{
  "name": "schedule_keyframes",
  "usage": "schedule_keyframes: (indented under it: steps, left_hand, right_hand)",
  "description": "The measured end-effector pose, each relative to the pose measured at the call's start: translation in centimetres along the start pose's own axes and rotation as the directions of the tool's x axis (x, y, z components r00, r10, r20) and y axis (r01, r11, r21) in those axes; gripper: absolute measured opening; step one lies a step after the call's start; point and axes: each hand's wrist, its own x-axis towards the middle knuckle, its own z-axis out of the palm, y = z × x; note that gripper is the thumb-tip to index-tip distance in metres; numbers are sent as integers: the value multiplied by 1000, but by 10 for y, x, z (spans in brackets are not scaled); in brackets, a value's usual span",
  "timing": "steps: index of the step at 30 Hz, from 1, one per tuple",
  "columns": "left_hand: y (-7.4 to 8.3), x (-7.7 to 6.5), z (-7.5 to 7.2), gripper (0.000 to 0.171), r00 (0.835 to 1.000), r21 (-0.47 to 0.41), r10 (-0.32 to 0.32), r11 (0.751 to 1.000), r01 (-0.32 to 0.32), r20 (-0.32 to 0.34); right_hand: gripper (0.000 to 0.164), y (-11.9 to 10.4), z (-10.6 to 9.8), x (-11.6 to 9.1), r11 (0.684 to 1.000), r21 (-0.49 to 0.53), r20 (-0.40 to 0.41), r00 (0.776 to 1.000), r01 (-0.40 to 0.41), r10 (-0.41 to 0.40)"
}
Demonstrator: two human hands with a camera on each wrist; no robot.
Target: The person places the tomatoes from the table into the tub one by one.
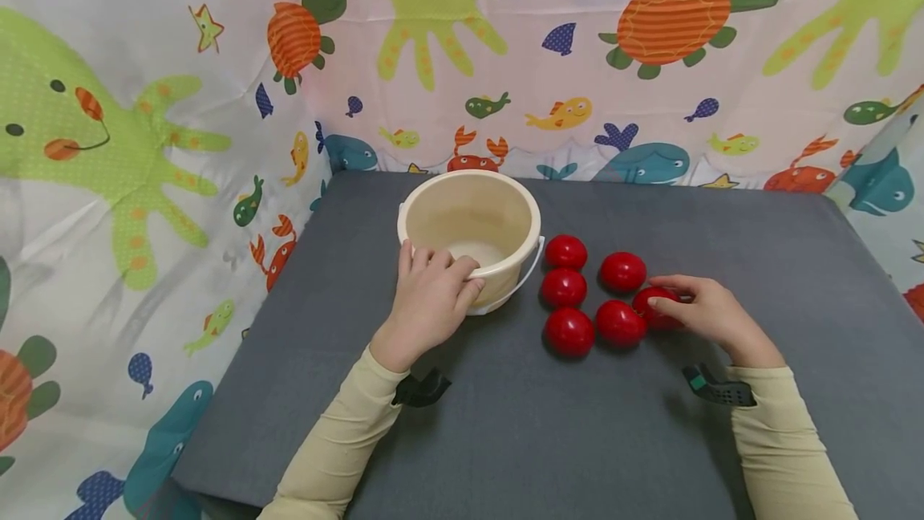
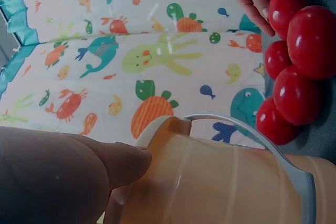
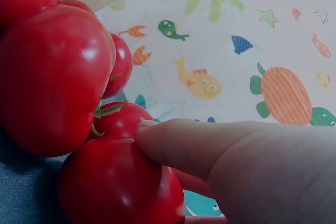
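Observation:
A cream plastic bucket (image 1: 498,289) with a white handle stands upright on the grey table, its inside bare. My left hand (image 1: 427,299) grips the near rim, fingers over the edge and thumb (image 2: 128,163) against the outer wall. Right of the bucket, several shiny red tomatoes (image 1: 569,333) lie close together. My right hand (image 1: 711,318) holds the rightmost tomato (image 1: 642,305) between thumb and fingers, low at table level. In the right wrist view the thumb presses on that tomato (image 3: 113,182), and green stem bits show beside it. The fingers behind it are mostly hidden.
The grey table (image 1: 549,440) extends in front of and beside the objects. A curtain (image 1: 462,119) printed with sea animals hangs along the back and left edges. Each wrist carries a dark strap mount (image 1: 718,387).

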Motion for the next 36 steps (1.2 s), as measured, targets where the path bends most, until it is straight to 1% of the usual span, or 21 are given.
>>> schedule_keyframes:
  steps: [7, 14, 19, 24, 27, 31, 36]
  left_hand:
    - [0, 0, 1, 21, 1000, 25, 7, 1000, -7, -18]
    - [2, 0, 1, 20, 999, 19, 24, 1000, -23, -34]
    - [1, 0, 2, 20, 999, 31, 22, 999, -21, -42]
    - [1, 1, 1, 20, 999, 40, 18, 999, -16, -45]
    - [1, 2, 1, 20, 999, 40, 23, 999, -21, -47]
    - [0, 2, 1, 20, 999, 37, 22, 999, -20, -50]
    - [1, 1, 2, 19, 999, 30, 15, 999, -14, -39]
  right_hand:
    - [58, -1, -6, -4, 1000, 16, -21, 1000, -13, 13]
    - [58, 3, -15, -10, 998, 49, -94, 995, -25, 29]
    - [59, -4, -23, -14, 996, 82, -140, 989, -32, 43]
    - [60, -19, -33, -17, 994, 109, -185, 982, -30, 50]
    - [61, -31, -42, -18, 995, 96, -212, 976, -21, 41]
    - [62, -52, -54, -14, 998, 55, -234, 972, -7, 20]
    - [63, -79, -69, -6, 1000, 2, -227, 974, 10, -10]
